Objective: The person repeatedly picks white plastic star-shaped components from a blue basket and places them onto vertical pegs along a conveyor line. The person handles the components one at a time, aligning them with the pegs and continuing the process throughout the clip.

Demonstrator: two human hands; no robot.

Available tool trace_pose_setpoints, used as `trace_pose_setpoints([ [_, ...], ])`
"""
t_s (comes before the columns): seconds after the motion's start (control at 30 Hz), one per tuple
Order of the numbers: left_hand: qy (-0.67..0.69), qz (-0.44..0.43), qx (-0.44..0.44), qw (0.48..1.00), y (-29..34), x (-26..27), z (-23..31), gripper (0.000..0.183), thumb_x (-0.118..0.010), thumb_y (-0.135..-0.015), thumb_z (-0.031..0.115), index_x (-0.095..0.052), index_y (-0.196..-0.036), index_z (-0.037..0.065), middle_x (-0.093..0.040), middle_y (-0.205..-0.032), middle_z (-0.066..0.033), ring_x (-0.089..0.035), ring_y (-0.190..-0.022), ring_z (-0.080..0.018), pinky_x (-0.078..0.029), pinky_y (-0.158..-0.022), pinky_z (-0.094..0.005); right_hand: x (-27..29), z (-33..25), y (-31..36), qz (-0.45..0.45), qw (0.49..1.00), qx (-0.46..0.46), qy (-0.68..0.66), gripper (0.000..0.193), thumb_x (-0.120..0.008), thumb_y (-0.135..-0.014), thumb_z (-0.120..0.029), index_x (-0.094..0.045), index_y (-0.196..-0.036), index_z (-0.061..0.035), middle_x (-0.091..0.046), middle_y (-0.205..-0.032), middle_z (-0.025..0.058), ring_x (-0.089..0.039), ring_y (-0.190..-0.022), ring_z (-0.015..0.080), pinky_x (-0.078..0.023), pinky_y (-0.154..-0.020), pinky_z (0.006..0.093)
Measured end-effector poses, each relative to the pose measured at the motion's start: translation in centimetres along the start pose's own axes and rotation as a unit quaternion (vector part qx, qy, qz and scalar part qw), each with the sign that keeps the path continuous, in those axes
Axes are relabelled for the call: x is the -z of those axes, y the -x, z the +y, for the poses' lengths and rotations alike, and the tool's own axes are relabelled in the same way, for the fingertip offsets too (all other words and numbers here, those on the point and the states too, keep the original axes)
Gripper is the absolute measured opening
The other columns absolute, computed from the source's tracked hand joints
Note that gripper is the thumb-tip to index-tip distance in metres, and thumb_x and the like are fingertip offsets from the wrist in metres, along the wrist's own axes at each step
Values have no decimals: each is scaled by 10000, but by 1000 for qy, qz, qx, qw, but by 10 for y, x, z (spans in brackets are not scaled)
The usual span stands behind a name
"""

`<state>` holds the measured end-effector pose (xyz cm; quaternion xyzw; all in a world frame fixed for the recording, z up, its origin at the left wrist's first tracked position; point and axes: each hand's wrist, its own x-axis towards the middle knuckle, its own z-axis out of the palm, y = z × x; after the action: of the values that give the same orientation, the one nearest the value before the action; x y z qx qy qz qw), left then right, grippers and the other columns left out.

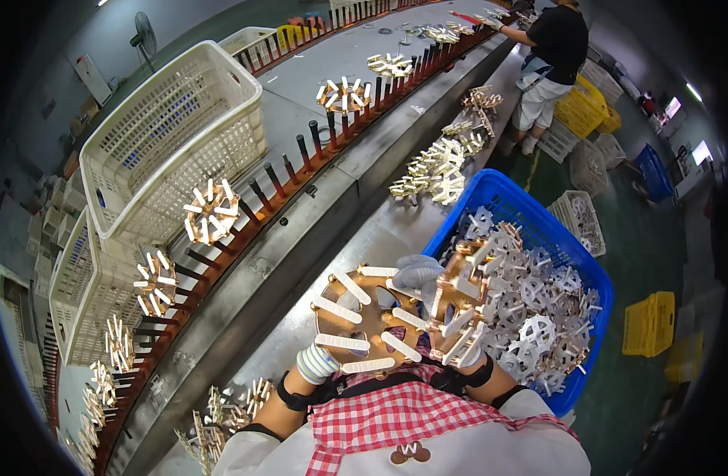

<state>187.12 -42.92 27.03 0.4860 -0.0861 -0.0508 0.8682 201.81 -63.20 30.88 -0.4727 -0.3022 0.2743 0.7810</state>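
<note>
My left hand [317, 363], in a glove with a striped cuff, grips a round copper-coloured metal part [349, 325] from behind. White ribbed bars stick out around its rim, and most of the fingers are hidden by it. My right hand [418, 274], with grey gloved fingers, is closed around a second copper-coloured part [461, 289], tilted nearly edge-on beside the first. Right next to it, a blue plastic basket [606, 293] is heaped with silvery and copper-coloured metal parts [536, 333].
A curved conveyor with upright pegs [275, 181] passes on the left, carrying similar parts [211, 211]. Stacked white crates [181, 159] stand beyond it. More parts [439, 170] lie on the metal ledge [372, 230]. Another person [556, 47] works at the far end; a yellow crate [648, 324] sits right.
</note>
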Motion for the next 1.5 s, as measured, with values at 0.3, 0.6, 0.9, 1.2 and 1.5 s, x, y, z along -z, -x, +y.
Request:
trace_pose_setpoints([
  [0.3,-224,44,-139,964,-91,-4,-13,792,-811,-762,121,-368,-1418,85,-514,-1346,-98,-555,-1174,-210,-509,-987,-371,49,-49,-54,-82,858,315,399,340,-687,-846,-406,-647,-1009,-111,-671,-1088,104,-606,-1078,333,-496,-928,476],
  [0.6,23,69,-36,997,-156,-14,-25,584,-649,-897,86,-374,-1412,72,-516,-1339,-103,-557,-1172,-215,-515,-991,-382,90,-65,-46,50,998,-18,17,550,-563,-930,-426,-438,-1301,-40,-481,-1314,179,-480,-1244,310,-439,-1025,508],
  [0.9,-72,18,-45,996,-200,-15,-40,467,-550,-964,64,-400,-1407,73,-544,-1318,-102,-584,-1138,-218,-545,-966,-376,176,-44,-49,-77,786,-148,-596,723,-410,-976,-530,-267,-1498,-51,-291,-1532,207,-359,-1383,376,-317,-1118,611],
  [1.2,315,89,-183,927,-277,57,-61,543,-600,-923,134,-390,-1420,70,-578,-1217,-70,-601,-1023,-224,-531,-937,-377,222,-85,-105,106,985,-70,-114,484,-494,-991,-324,-432,-1343,3,-459,-1369,171,-481,-1244,277,-421,-1035,449],
  [1.5,780,-526,-69,-331,-274,306,4,396,-493,-971,262,-513,-1317,69,-593,-1252,-94,-548,-1144,-274,-439,-1009,-412,265,-127,-164,182,930,65,312,388,-562,-986,-259,-533,-1273,1,-560,-1274,148,-570,-1126,239,-481,-988,374],
])
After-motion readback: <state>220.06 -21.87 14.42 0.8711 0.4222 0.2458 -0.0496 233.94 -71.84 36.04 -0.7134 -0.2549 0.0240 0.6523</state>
